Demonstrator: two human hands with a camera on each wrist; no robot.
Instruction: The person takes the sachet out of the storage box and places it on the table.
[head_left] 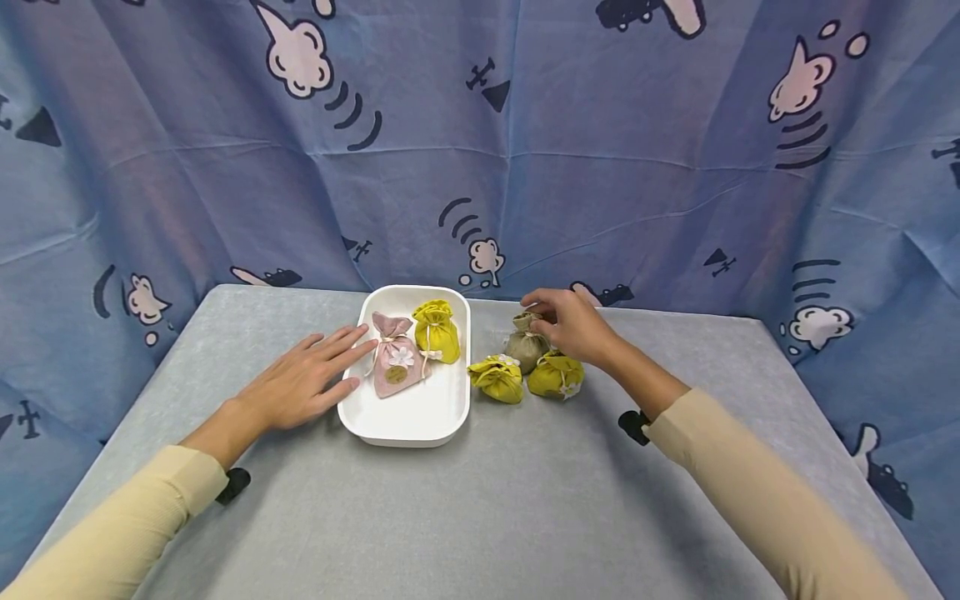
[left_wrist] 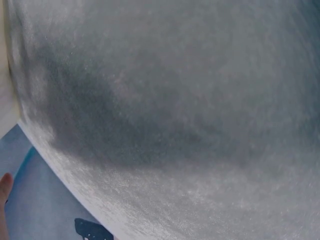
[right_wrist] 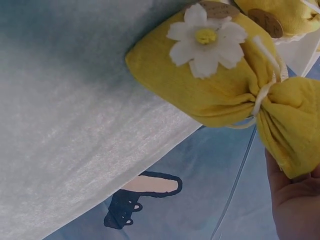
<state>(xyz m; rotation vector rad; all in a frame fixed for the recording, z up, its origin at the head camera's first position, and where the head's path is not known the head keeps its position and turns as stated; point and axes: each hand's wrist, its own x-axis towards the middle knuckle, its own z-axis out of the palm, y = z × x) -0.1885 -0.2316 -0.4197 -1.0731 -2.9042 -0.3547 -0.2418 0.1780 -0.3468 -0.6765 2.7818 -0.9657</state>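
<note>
In the head view a white tray (head_left: 405,421) holds a pink drawstring pouch (head_left: 395,379) with a white flower and a yellow drawstring pouch (head_left: 444,342). My left hand (head_left: 303,379) lies with its fingers spread at the tray's left side, fingertips over the rim. Right of the tray, my right hand (head_left: 573,325) pinches the gathered top of an olive-green pouch (head_left: 525,352). Two more yellow pouches sit in front of it, a left one (head_left: 498,382) and a right one (head_left: 557,377). In the right wrist view a yellow pouch (right_wrist: 210,85) with a white flower partly covers that hand.
The table (head_left: 480,517) has a grey cloth over it. A blue patterned curtain (head_left: 420,192) hangs behind the far edge and round both sides. Mostly the tablecloth (left_wrist: 200,200) and a dark shadow fill the left wrist view.
</note>
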